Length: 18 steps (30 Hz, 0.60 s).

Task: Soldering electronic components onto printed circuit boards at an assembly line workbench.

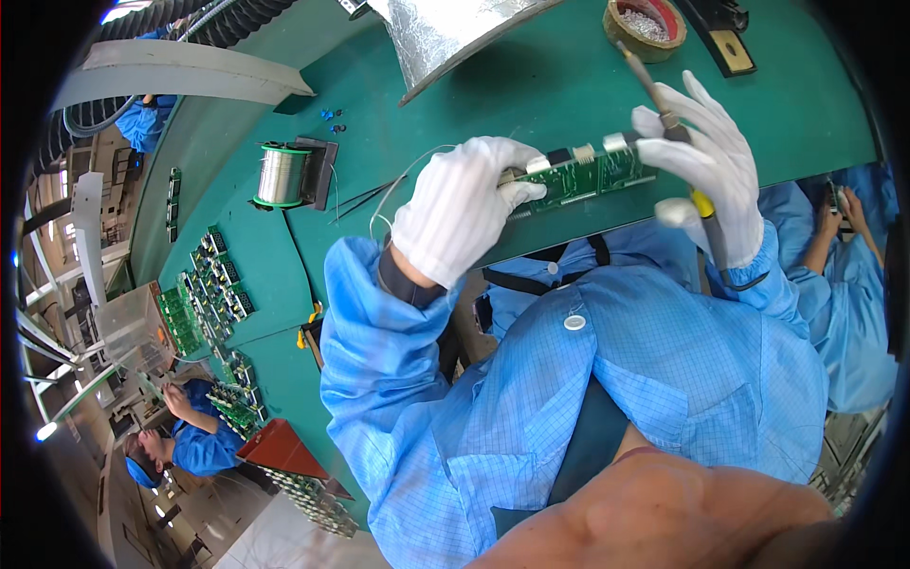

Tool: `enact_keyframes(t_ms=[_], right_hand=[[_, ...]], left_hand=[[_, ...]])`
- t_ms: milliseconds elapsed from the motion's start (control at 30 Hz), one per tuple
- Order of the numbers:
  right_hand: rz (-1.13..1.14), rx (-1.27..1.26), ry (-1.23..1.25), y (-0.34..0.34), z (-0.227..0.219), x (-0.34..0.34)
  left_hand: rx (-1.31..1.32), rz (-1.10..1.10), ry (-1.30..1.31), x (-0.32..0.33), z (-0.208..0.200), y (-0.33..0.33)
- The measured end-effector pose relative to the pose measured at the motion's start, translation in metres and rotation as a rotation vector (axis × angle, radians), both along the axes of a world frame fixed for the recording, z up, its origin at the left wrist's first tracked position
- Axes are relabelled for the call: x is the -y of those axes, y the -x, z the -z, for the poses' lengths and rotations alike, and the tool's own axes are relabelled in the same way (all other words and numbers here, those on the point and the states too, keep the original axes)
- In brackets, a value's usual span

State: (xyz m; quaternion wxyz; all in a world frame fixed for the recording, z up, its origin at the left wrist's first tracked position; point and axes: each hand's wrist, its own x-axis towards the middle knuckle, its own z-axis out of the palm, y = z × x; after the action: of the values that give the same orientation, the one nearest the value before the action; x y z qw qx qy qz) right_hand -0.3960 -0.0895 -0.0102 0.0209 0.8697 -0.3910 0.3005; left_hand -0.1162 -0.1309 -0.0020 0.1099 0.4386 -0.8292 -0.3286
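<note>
My left hand, in a white striped glove, pinches the left end of a green circuit board. White and black connectors line the board's upper edge. My right hand, gloved as well, holds a soldering iron with a yellow band on its handle. Its tip points up and away from the board, toward a round tin. Some right fingers are spread, and the thumb sits beside the board's right end; whether it touches cannot be told. A thin pale wire loops around my left glove.
A solder wire spool on a stand is at the left, with dark tweezers nearby. Many boards lie further left. A foil-covered hood and an iron stand are at the far side. Co-workers sit on both sides.
</note>
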Motion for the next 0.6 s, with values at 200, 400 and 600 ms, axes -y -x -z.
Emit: enact_keyframes(t_ms=[200,400,600], right_hand=[[0.087,0.218,-0.147,0.001,0.010,-0.016],[0.020,0.434,-0.232,-0.009,0.038,-0.023],[-0.168,0.487,-0.310,-0.035,0.036,-0.030]], left_hand=[[-0.124,-0.108,-0.479,0.009,0.022,-0.017],[-0.761,-0.283,-0.835,-0.029,0.036,-0.010],[-1.327,-0.349,-1.045,-0.072,0.033,0.034]])
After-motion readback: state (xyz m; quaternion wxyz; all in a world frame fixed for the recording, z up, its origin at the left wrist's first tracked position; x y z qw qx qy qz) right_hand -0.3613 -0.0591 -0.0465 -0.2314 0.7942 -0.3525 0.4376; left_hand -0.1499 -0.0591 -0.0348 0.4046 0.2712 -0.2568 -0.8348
